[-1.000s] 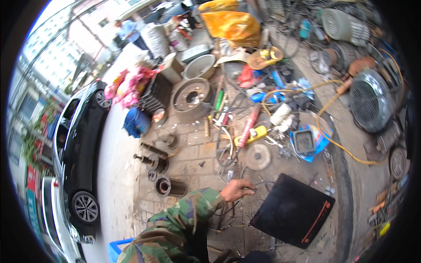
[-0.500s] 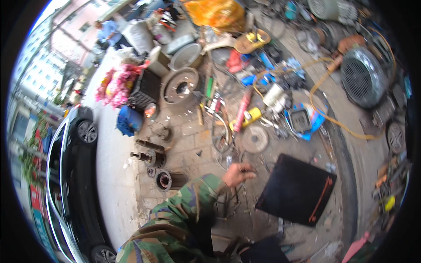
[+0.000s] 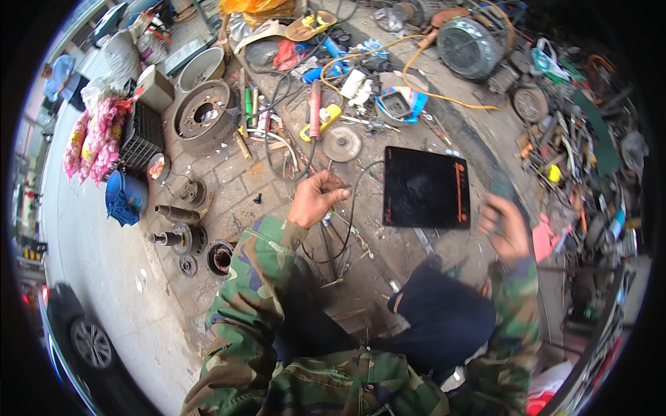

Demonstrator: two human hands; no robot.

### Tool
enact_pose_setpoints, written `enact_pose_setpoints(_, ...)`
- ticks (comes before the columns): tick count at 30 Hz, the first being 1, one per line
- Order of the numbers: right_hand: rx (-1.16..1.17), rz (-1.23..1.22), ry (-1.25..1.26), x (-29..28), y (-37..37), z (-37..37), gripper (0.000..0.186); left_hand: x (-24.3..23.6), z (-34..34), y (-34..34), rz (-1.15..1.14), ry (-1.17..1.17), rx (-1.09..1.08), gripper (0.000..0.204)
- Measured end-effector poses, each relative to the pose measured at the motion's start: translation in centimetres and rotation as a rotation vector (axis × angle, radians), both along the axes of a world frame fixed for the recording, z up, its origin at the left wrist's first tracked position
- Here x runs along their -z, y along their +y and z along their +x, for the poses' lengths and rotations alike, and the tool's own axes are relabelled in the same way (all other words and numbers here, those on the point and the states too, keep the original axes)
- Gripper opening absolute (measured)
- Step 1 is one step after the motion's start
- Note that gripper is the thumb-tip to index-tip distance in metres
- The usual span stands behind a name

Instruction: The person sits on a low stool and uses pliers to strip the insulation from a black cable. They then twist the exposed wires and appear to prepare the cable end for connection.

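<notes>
We have the squarish black panel (image 3: 424, 190) at three o'clock from our half-curled left hand (image 3: 317, 198), ten from our nearer, blurred right hand (image 3: 505, 227); whether either grasps anything, we cannot tell.

Head-worn fisheye here, looking down from above and behind the left hand (image 3: 319, 199) and right hand (image 3: 506, 227). Pretty close to both, but wide enough to catch the street (image 3: 128, 284) left of them.
</notes>
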State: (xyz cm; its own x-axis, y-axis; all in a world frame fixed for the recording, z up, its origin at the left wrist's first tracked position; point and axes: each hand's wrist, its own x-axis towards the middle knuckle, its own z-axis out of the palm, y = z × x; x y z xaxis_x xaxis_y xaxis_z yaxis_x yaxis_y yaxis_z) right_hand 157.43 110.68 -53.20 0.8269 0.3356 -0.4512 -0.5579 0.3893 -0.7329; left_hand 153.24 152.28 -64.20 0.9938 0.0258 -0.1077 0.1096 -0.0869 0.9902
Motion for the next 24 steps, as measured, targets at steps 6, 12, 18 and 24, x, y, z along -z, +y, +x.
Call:
enact_pose_setpoints(6,-0.551,-0.633,-0.198,-4.4,17.4,-3.8,0.019,-1.9,-4.9,-0.3,-0.181,-0.12,0.001,0.025)
enact_pose_setpoints(12,-0.38,-0.51,-0.266,-1.8,24.9,-9.3,0.024,-3.1,-7.2,1.6,-0.224,-0.147,-0.04,0.023)
enact_pose_setpoints(18,-0.028,-0.575,-0.417,4.7,26.6,-10.5,0.028,-2.3,-8.9,1.0,-0.306,-0.081,0.098,0.023)
enact_pose_setpoints(24,0.042,-0.909,-0.523,9.6,26.2,-13.7,0.032,-1.1,-9.9,0.9,0.02,0.057,0.134,0.023)
